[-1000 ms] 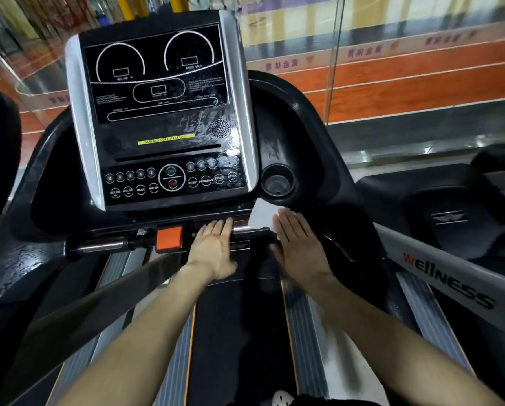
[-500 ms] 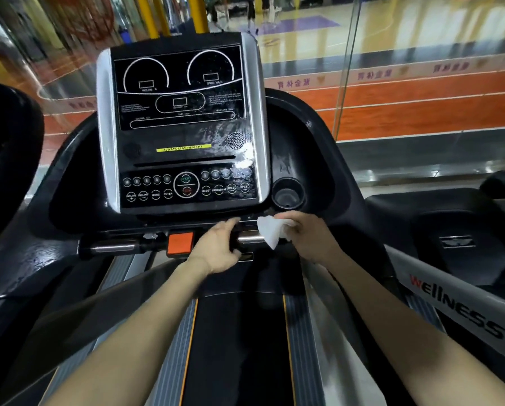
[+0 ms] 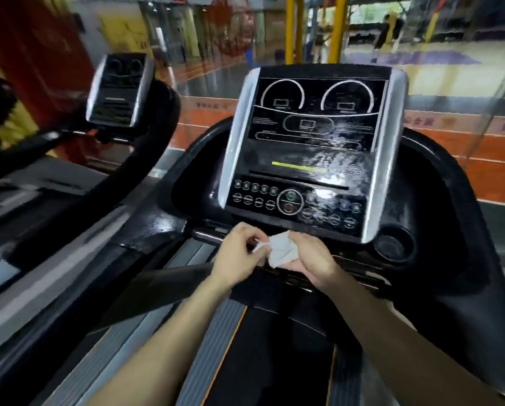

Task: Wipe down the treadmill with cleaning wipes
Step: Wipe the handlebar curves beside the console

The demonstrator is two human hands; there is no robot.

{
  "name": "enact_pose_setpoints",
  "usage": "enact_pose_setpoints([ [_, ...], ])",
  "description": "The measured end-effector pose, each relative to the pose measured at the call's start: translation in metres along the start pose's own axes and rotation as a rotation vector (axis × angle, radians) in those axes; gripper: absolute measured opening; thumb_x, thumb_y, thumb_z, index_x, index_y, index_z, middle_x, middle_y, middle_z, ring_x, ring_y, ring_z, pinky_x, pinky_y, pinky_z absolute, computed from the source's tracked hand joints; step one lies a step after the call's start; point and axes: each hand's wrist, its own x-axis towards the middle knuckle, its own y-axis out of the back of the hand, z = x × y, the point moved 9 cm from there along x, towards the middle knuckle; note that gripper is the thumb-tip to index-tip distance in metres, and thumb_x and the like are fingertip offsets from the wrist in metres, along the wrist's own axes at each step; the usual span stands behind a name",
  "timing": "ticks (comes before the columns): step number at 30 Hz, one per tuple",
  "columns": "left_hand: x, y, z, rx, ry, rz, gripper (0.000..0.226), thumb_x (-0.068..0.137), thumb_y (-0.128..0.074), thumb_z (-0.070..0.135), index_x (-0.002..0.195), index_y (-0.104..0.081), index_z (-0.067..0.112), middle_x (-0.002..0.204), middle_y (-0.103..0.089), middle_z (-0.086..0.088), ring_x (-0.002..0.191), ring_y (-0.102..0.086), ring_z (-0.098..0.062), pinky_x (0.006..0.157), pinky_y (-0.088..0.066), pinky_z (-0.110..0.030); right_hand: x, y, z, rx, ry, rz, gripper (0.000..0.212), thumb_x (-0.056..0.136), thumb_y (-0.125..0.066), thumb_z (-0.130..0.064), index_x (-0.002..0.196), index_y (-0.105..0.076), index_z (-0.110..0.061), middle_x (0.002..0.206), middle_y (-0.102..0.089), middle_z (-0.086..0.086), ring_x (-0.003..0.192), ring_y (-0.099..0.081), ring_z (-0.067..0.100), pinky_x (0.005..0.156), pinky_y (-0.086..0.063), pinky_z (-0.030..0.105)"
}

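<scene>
The left hand [image 3: 238,254], fingers curled, pinches one corner of the white cleaning wipe [image 3: 282,249]. The right hand [image 3: 314,260] grips the rest of the sheet, fingers curled beneath it. The wipe is thus held between the two hands, in the air just in front of the lower edge of the treadmill console [image 3: 312,142]; it touches no surface and appears to be in the course of unfolding or refolding. Progress, as judged: wet streaks and smears glisten over the right and lower parts of the console face, and a damp sheen lies on the black shroud [image 3: 163,227] to its left, which suggests these areas are wiped. The left part of the console face looks drier. The running belt [image 3: 274,370] and the ribbed side rail [image 3: 204,344] show no moisture and probably remain to be done. Container: one round cup holder [image 3: 393,244], recessed beside the console's lower right corner; its interior is dark, and its contents cannot be told
</scene>
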Motion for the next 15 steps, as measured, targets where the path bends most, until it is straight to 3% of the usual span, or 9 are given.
enact_pose_setpoints([
  [2,-0.008,0.028,-0.022,0.019,0.057,0.017,0.016,0.088,-0.082,0.022,0.100,-0.079,0.033,0.111,-0.060,0.009,0.097,-0.064,-0.002,0.088,-0.050,-0.017,0.003,-0.048,-0.012,0.040,-0.012,-0.126,0.025,0.106,-0.063,-0.024,0.103,-0.078,-0.004,0.105,-0.080,0.021,0.095,-0.079,0.030,0.090,-0.064,0.050],
  [5,-0.022,0.072,-0.052,0.104,0.103,0.021,0.028,0.091,-0.074,0.012,0.110,-0.081,0.031,0.115,-0.059,0.009,0.105,-0.060,-0.001,0.090,-0.042,-0.007,0.026,-0.096,-0.016,-0.144,0.008,-0.112,0.013,0.095,-0.073,-0.005,0.108,-0.075,-0.004,0.103,-0.081,0.016,0.093,-0.080,0.027,0.087,-0.066,0.046],
  [7,-0.027,0.104,-0.073,0.177,0.138,0.047,0.031,0.091,-0.069,0.010,0.112,-0.081,0.030,0.117,-0.059,0.009,0.106,-0.059,0.000,0.090,-0.040,-0.006,0.050,-0.122,-0.016,-0.258,0.041,-0.089,0.014,0.085,-0.074,-0.006,0.097,-0.077,-0.013,0.095,-0.081,0.009,0.091,-0.080,0.026,0.087,-0.066,0.050],
  [10,-0.026,0.147,-0.115,0.259,0.231,0.071,0.029,0.089,-0.061,0.030,0.113,-0.077,0.035,0.118,-0.059,0.011,0.104,-0.063,-0.005,0.096,-0.051,-0.024,0.103,-0.153,-0.011,-0.430,0.151,-0.082,0.026,0.066,-0.074,-0.030,0.092,-0.072,-0.032,0.092,-0.079,-0.006,0.093,-0.078,0.022,0.086,-0.065,0.051],
  [13,-0.008,0.176,-0.158,0.364,0.262,0.068,0.031,0.090,-0.061,0.028,0.117,-0.075,0.035,0.118,-0.059,0.010,0.108,-0.067,-0.016,0.095,-0.056,-0.038,0.110,-0.185,-0.029,-0.453,0.213,-0.114,0.025,0.077,-0.073,-0.028,0.088,-0.073,-0.050,0.087,-0.078,-0.011,0.090,-0.077,0.018,0.083,-0.066,0.049],
  [15,0.015,0.189,-0.178,0.440,0.259,0.063,0.030,0.094,-0.065,0.023,0.121,-0.074,0.032,0.120,-0.059,0.006,0.111,-0.065,-0.023,0.090,-0.055,-0.040,0.112,-0.198,-0.041,-0.462,0.250,-0.083,0.025,0.082,-0.072,-0.027,0.088,-0.071,-0.051,0.089,-0.075,-0.011,0.092,-0.076,0.018,0.085,-0.065,0.048],
])
